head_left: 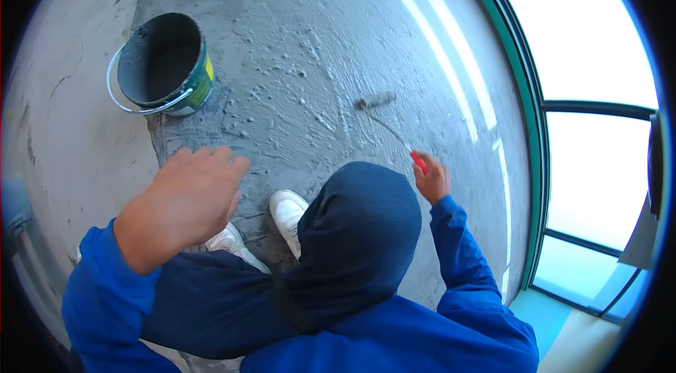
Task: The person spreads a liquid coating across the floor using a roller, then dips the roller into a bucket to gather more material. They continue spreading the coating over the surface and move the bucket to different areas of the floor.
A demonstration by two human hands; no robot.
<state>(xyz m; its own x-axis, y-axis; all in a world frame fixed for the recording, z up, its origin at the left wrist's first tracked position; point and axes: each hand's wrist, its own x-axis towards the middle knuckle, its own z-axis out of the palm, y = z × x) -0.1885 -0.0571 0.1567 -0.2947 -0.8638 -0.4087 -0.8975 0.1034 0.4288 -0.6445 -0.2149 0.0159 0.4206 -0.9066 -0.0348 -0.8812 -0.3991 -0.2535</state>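
My right hand [434, 179] grips the red handle of a paint roller [420, 162]. A thin metal rod runs from the handle to the grey-coated roller sleeve [379, 100], which rests on the wet grey floor coating [282, 70]. My left hand [186, 197] hovers in front of my knee with its back to me. Its fingers are loosely bent and partly hidden, and nothing shows in them. Beyond it stands a dark green bucket [199, 84] with a yellow label patch, its inside smeared grey. The bucket's wire handle [113, 84] hangs down over the near left side.
White shoes [287, 214] stand close to the coating's lumpy near part. Along the right runs a green window frame [528, 91] with bright glass panes. Paler, scuffed floor [70, 105] lies at the left beyond a straight seam. Window light reflects off the floor.
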